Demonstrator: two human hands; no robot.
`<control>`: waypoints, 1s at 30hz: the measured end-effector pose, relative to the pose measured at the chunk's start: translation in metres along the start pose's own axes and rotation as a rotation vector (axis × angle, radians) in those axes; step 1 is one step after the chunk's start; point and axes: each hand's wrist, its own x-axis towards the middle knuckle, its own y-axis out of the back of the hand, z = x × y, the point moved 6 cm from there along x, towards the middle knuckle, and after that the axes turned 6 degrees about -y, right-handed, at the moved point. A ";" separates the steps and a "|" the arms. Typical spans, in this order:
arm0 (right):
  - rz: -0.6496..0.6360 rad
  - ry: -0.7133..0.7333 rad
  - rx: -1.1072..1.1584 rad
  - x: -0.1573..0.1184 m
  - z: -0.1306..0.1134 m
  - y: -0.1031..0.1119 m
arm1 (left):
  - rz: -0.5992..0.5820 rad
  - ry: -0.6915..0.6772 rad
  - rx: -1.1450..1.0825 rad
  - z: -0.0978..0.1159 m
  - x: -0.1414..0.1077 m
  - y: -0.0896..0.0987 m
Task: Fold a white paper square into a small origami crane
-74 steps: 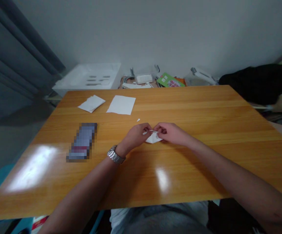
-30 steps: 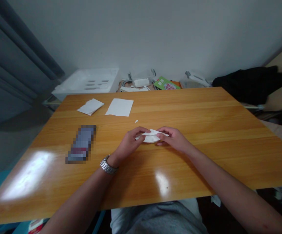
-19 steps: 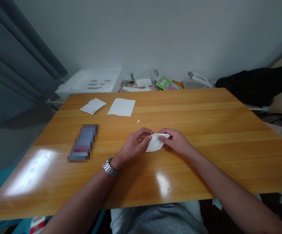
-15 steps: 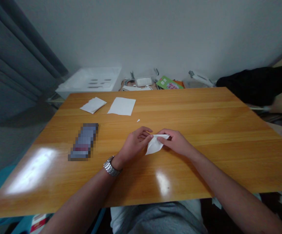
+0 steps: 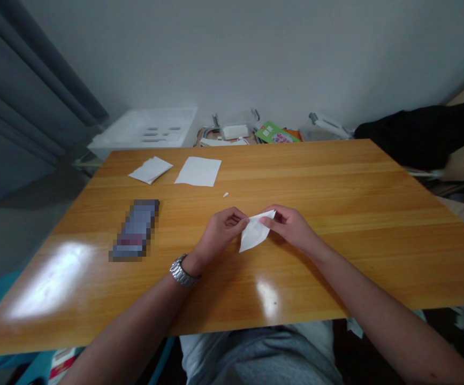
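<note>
Above the worktop's (image 5: pixel 336 267) near edge, my left hand (image 5: pixel 222 231) and right hand (image 5: pixel 288 224) pinch the white paper (image 5: pixel 255 233) between thumbs and curled fingers. It looks light, soft, easily creased; I'd grip its upper corners. My wrists angle inward.

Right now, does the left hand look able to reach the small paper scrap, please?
Probably yes: the scrap lies just beyond the left hand, bare tabletop between, though that hand holds the paper.
</note>
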 end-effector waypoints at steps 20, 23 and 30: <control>-0.029 0.005 -0.046 -0.006 -0.007 -0.012 | -0.072 -0.084 0.138 0.002 -0.004 -0.006; 0.001 0.018 -0.069 -0.007 -0.009 -0.011 | -0.085 -0.099 0.172 0.004 -0.004 -0.006; -0.069 -0.013 -0.093 -0.005 -0.010 -0.006 | -0.136 -0.106 0.161 0.011 -0.002 -0.005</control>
